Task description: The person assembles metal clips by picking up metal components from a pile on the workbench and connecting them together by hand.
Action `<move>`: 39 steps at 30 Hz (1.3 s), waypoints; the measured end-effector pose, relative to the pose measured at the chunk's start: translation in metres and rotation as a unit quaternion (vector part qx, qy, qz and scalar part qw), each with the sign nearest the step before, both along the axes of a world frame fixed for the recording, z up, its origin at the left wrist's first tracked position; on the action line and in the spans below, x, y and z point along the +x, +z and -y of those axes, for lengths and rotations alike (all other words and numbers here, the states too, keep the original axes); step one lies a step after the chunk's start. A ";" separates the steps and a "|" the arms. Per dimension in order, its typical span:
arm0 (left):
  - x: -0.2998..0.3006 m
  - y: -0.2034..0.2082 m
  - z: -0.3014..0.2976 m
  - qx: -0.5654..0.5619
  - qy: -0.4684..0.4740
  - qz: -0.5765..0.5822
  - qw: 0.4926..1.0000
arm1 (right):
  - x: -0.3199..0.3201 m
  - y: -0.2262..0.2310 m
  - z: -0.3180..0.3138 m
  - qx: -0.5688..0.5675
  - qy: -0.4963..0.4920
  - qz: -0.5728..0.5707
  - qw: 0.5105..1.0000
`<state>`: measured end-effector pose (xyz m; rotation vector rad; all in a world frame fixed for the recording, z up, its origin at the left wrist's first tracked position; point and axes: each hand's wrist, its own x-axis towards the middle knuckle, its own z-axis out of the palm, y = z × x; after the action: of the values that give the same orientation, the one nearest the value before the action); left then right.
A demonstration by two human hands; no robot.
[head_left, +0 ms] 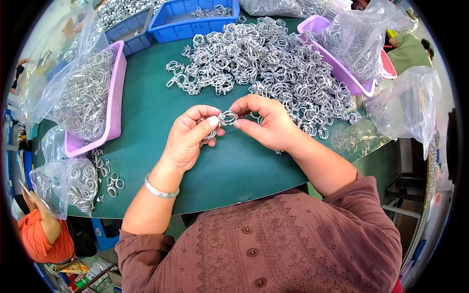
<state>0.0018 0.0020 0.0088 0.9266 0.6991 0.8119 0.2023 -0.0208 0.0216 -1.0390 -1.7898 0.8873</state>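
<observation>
My left hand (187, 134) has its thumb and fingers closed on a silver metal ring piece (228, 117), with more metal loops showing below the thumb. My right hand (273, 122) comes in from the right, thumb and forefinger pinching the far side of the same ring piece. Other metal loops show partly between its fingers; whether they are held or lie behind, I cannot tell. Just beyond both hands spreads a large heap of similar silver ring pieces (259, 56) on the green tabletop (146, 93).
On the left stands a purple basket (117, 97) with bagged metal pieces; another purple basket (337, 63) is at the back right. Blue bins (190, 24) line the far side. Loose rings (115, 183) lie near a bag of spirals (80, 180). A person in orange (46, 237) is at lower left.
</observation>
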 end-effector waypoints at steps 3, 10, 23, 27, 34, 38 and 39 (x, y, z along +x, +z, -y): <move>0.000 0.000 0.000 0.004 -0.004 -0.010 1.000 | 0.001 -0.001 0.000 0.002 -0.006 0.006 1.000; 0.000 0.001 0.000 0.006 -0.004 -0.016 1.000 | 0.000 -0.002 0.000 0.000 -0.001 -0.007 1.000; 0.002 0.003 0.003 0.136 -0.014 -0.152 0.979 | 0.000 0.000 -0.001 0.067 -0.015 0.016 0.998; 0.001 -0.002 0.003 0.172 -0.010 -0.164 0.971 | 0.000 0.000 -0.001 0.088 -0.019 0.014 0.996; 0.004 -0.001 0.004 0.190 0.027 -0.148 0.970 | 0.000 0.001 -0.001 0.078 -0.011 0.007 0.997; 0.004 -0.002 0.004 0.189 0.030 -0.145 0.971 | 0.000 0.004 0.000 0.083 -0.010 0.020 0.996; 0.004 -0.002 0.004 0.189 0.030 -0.145 0.971 | 0.000 0.004 0.000 0.083 -0.010 0.018 0.996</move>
<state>0.0058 -0.0021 0.0067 1.3934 0.8443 0.8905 0.2022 -0.0210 0.0252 -0.9686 -1.8474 0.6980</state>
